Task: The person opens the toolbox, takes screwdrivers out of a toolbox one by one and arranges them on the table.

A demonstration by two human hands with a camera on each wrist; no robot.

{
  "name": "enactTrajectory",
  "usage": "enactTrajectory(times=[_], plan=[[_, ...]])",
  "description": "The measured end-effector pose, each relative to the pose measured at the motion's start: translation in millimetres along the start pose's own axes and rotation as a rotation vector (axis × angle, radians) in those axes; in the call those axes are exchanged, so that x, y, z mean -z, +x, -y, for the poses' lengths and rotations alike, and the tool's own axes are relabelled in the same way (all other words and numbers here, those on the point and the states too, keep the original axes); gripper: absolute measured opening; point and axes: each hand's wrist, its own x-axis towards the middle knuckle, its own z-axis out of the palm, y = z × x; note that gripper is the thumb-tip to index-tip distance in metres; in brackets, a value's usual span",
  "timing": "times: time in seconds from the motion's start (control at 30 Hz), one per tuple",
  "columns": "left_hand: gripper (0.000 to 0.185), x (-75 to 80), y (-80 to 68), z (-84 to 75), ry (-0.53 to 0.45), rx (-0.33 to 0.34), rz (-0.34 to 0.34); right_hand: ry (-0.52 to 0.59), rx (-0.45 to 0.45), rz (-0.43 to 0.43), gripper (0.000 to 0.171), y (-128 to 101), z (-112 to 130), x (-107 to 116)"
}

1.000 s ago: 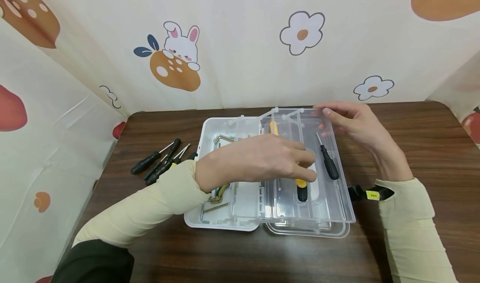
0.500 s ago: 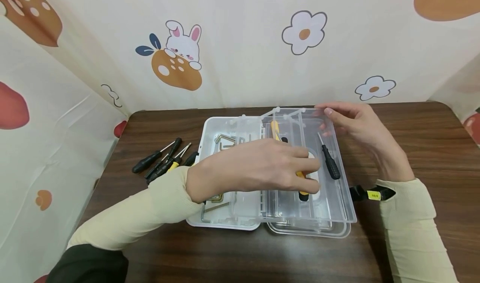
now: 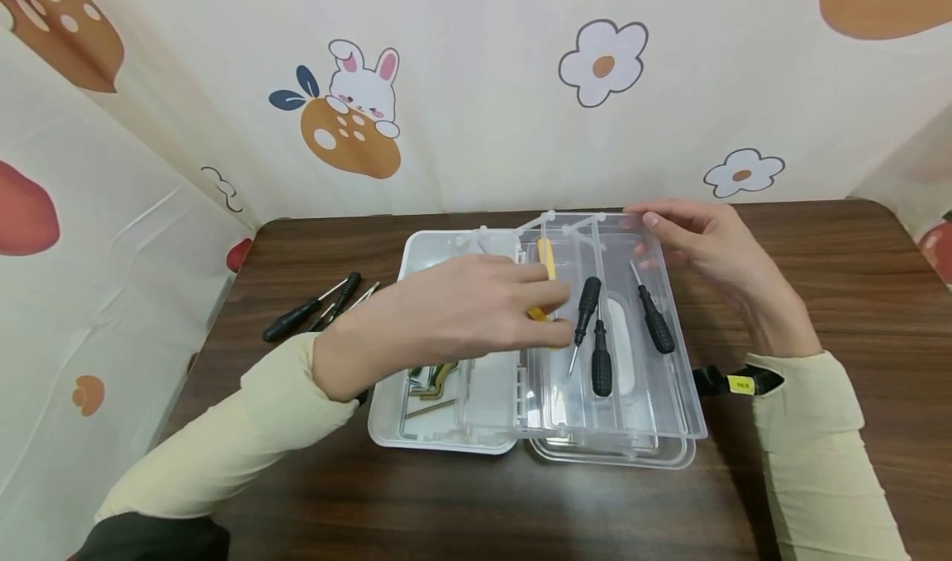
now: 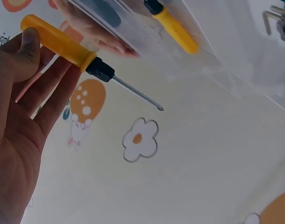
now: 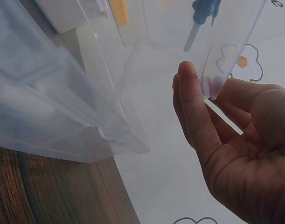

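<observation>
you are holding the yellow screwdriver (image 4: 77,51) in your left hand (image 3: 468,309), above the box near the seam where the white half (image 3: 439,429) is meeting the clear tray (image 3: 669,392); the left wrist view is showing nothing else in that grip. your left fingers are clamping the handle toward its butt, thumb on one side, fingers on the other. your right hand (image 3: 710,247) is pinching the far corner of the tray, with wall between thumb and fingers. on handling: the tool is looking light and rigid, hard plastic on a slim metal shaft, not fragile. the yellow handle is appearing smooth, so a thumb-tip hold is probably allowing some twist; the thick middle, just behind the black collar (image 4: 100,70), is offering the better purchase. the tray is looking thin and slightly flexible, so light pressure is likely sufficing. on orientation: in the left wrist view, the long axis is running diagonally, butt to upper left, tip to lower right, the shaft aligning with the handle and pointing away from your palm. in the head view, your hand is concealing the tip.
</observation>
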Motion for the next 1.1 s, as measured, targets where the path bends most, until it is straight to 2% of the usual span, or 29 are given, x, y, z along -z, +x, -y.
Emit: enactTrajectory(times=[0.23,0.53,0.67,0.9,1.1], plan=[[0.038,2.9,-31.1,9.0,-0.01,0.118,-0.013,0.002,0.016,0.008,0.037,1,-1,0],[0.046,9.0,-73.0,15.3,-0.041,0.326,-0.031,0.013,0.002,0.008,0.037,1,0,-1],[0.041,9.8,-89.7,16.6,-0.039,0.413,-0.072,-0.003,-0.001,0.004,0.038,1,0,0],[0.036,3.0,-123.0,18.1,-0.07,0.517,-0.17,-0.004,0.006,0.005,0.037,0,0,-1],[0.03,-8.0,-148.3,15.9,-0.085,0.626,-0.199,-0.001,-0.018,-0.002,0.039,0,1,-1]])
